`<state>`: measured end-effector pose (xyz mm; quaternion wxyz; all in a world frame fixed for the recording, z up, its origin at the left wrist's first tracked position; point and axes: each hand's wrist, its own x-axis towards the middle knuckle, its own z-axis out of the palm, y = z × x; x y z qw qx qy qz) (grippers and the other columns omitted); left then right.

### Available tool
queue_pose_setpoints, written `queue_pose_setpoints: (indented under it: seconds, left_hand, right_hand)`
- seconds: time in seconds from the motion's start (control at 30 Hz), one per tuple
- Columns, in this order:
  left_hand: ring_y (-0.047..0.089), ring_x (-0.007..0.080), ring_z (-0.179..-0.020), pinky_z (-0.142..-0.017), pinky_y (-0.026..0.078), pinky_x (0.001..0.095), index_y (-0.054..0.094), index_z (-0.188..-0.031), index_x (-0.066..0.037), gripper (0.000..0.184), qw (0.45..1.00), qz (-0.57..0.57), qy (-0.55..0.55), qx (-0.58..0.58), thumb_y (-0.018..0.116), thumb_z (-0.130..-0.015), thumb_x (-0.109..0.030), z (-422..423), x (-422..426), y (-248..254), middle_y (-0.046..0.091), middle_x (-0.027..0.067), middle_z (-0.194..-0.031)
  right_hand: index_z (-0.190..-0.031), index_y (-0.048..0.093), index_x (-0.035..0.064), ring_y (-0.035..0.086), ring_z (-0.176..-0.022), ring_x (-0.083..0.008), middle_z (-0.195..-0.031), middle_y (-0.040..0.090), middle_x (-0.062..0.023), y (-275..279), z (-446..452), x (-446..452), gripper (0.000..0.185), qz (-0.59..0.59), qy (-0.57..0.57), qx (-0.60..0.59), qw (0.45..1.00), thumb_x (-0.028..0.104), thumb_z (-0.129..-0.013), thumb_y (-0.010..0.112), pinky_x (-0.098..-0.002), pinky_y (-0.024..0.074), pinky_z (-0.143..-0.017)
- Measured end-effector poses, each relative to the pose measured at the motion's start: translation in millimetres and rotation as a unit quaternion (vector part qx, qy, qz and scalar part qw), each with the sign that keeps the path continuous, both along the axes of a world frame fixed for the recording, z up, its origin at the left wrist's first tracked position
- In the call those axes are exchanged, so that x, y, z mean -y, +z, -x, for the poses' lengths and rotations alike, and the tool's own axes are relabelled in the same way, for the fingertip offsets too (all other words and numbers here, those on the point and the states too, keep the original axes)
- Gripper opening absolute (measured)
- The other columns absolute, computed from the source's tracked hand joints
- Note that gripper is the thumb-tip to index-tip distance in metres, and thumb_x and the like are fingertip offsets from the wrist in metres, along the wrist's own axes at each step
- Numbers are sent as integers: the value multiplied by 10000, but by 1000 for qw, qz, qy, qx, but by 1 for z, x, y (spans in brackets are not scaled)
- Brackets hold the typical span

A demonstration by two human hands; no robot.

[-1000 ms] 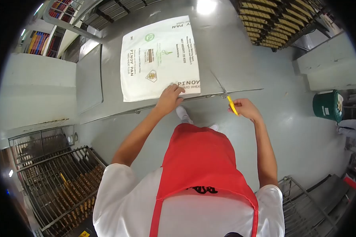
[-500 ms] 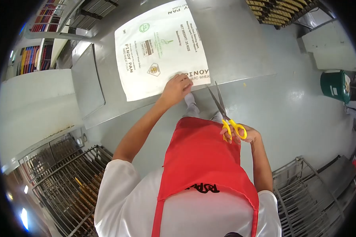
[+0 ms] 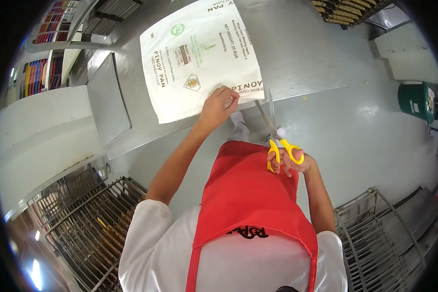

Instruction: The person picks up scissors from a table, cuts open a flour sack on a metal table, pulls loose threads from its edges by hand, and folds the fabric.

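A flat white flour sack (image 3: 175,102) with printed lettering lies on the metal table, its near edge by the table's front. My left hand (image 3: 219,104) is closed on that near edge, thumb and fingers pinched together towards the right corner. In my right hand (image 3: 292,159) are scissors (image 3: 273,138) with yellow handles, fingers through the loops. Their blades stand apart and point away from me. The blade tips reach the right near corner of the sack; whether they touch it I cannot tell.
The steel table (image 3: 301,63) extends around the sack. Wire racks stand at the lower left (image 3: 92,228) and lower right (image 3: 374,233). A green bin (image 3: 416,102) is on the floor at right. A dark slatted rack (image 3: 350,9) stands at the back right.
The scissors have moved forward, up to the sack's corner, with their blades still apart. My left hand keeps its grip, and the sack's near edge has lifted slightly beside it.
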<state>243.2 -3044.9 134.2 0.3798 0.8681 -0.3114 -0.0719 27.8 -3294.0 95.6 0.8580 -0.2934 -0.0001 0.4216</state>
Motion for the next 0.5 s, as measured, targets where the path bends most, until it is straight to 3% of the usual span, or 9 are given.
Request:
queue_pose_setpoints:
  seconds: [0.23,0.27,0.3,0.4,0.5]
  left_hand:
    - [659,245,-852,-747,552,335,646,-926,-24,92,1000,4,16,14,676,-839,-20,-1,2,8,649,97,-903]
    - [659,245,-852,-747,552,335,646,-926,-24,92,1000,4,20,16,676,-839,-20,-1,3,7,649,97,-903]
    - [650,257,-864,-759,547,348,644,-914,-30,95,999,13,29,-9,679,-826,-26,0,3,5,647,91,-902]
    - [643,268,-884,-775,544,361,642,-904,-37,98,998,19,41,-35,680,-814,-34,0,3,7,645,84,-903]
    - [645,269,-889,-777,546,361,642,-908,-40,97,998,16,46,-41,677,-817,-38,0,5,11,643,84,-905]
  right_hand:
    - [-1226,563,-13,629,-812,-193,-870,559,-49,1,12,11,1224,-40,34,-8,999,938,-457,591,-228,506,-425]
    - [-1207,542,-49,632,-809,-242,-864,540,-67,3,14,13,1228,-56,36,-58,996,891,-427,670,-247,557,-459]
    - [-1207,542,-49,632,-809,-242,-864,540,-67,3,15,12,1228,-55,40,-55,996,891,-427,670,-247,557,-459]
    - [-1236,528,-28,614,-831,-239,-867,528,-67,4,6,4,1217,-105,22,-27,994,922,-478,595,-248,547,-451]
    - [-1232,538,-3,611,-830,-213,-864,514,-63,13,-2,-4,1224,-56,-1,-31,998,965,-481,543,-233,507,-420]
